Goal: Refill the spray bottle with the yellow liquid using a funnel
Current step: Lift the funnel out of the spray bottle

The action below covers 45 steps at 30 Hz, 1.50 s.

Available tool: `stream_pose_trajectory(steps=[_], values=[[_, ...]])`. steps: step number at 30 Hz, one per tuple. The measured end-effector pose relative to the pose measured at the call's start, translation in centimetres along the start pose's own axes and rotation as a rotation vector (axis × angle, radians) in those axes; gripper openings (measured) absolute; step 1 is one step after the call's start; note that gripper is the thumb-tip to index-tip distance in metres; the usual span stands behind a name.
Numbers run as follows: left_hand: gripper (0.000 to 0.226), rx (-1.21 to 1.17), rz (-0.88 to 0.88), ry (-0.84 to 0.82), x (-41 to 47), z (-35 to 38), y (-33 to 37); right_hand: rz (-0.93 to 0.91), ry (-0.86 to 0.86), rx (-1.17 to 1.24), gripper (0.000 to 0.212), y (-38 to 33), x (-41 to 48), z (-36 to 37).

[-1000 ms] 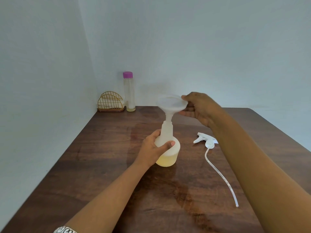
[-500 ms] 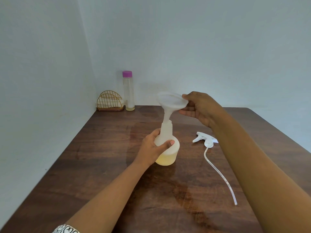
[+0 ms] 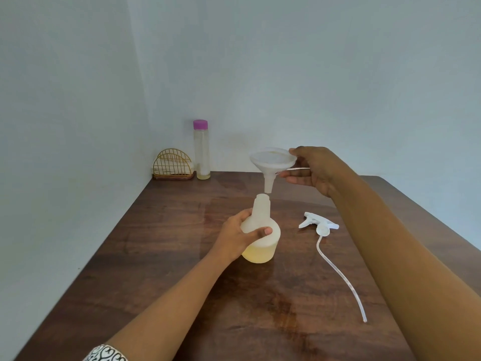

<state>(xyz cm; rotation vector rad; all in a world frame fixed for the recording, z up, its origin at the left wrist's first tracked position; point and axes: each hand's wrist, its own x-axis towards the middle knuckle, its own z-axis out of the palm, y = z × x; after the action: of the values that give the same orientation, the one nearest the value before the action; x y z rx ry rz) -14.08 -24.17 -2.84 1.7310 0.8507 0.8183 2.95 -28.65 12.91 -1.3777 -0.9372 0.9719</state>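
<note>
The spray bottle (image 3: pixel 261 230), partly filled with yellow liquid, stands upright near the middle of the table (image 3: pixel 166 256) and is clasped around its shoulder by the left hand (image 3: pixel 238 238). The funnel (image 3: pixel 272 165) is pinched at its rim by the right hand (image 3: pixel 315 169), its spout just above the open neck, not touching. The trigger head (image 3: pixel 318 225) lies toward the right edge.
</note>
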Motion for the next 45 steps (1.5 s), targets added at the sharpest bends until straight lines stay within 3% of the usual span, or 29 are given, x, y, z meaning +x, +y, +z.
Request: stream_pose_trajectory(steps=[2,7,12,14,16,19,21,23,27,29,31,33,37,39,42,45], values=[[0.080,0.002,-0.003,-0.022,-0.1,-0.4,-0.3,-0.004,0.001,0.020,0.014,-0.5,0.1,-0.3],[0.062,0.016,0.002,-0.040,-0.2,-0.9,-0.8,-0.079,0.044,0.017,0.013,-0.4,1.7,-1.0],[0.061,0.034,-0.001,-0.036,0.1,-1.1,-1.1,-0.162,0.114,-0.129,0.022,4.3,4.4,-0.9],[0.062,0.038,0.001,-0.037,0.2,-1.2,-1.2,-0.240,0.135,-0.279,0.020,7.1,5.5,-0.6],[0.063,0.048,0.006,-0.040,0.3,-1.3,-1.4,-0.430,0.103,-0.543,0.014,9.3,6.5,-0.4],[0.076,0.084,-0.013,-0.022,0.4,-1.1,-1.5,-0.715,-0.081,-0.951,0.007,11.8,8.2,-0.3],[0.071,0.100,-0.029,-0.009,0.4,-1.0,-1.6,-0.763,-0.206,-1.050,0.007,12.9,9.1,-0.4],[0.063,0.107,-0.037,-0.005,0.6,-0.9,-1.5,-0.733,-0.305,-1.019,0.004,13.7,10.2,-0.7],[0.062,0.119,-0.050,-0.004,0.7,-0.9,-1.6,-0.665,-0.445,-0.900,0.031,14.8,11.6,-1.4],[0.063,0.127,-0.059,-0.007,0.7,-0.9,-1.8,-0.642,-0.503,-0.913,0.027,15.2,12.1,-1.8],[0.062,0.140,-0.070,-0.017,0.8,-1.0,-1.9,-0.648,-0.530,-0.995,0.009,15.6,12.5,-2.1],[0.059,0.136,-0.077,-0.033,0.9,-1.0,-1.8,-0.657,-0.542,-1.062,0.013,16.0,12.8,-2.2],[0.060,0.113,-0.065,-0.046,1.0,-1.2,-1.9,-0.520,-0.342,-0.891,0.008,15.5,13.1,-2.0],[0.064,0.096,-0.065,-0.056,1.0,-1.1,-2.1,-0.401,-0.254,-0.767,0.021,14.6,14.1,-1.7],[0.062,0.061,-0.063,-0.091,1.2,-1.4,-2.1,-0.170,-0.487,-0.688,0.055,13.1,15.5,-0.6],[0.057,0.021,-0.047,-0.059,1.5,-2.5,-2.3,-0.073,-0.681,-0.682,0.056,12.9,16.2,1.1]])
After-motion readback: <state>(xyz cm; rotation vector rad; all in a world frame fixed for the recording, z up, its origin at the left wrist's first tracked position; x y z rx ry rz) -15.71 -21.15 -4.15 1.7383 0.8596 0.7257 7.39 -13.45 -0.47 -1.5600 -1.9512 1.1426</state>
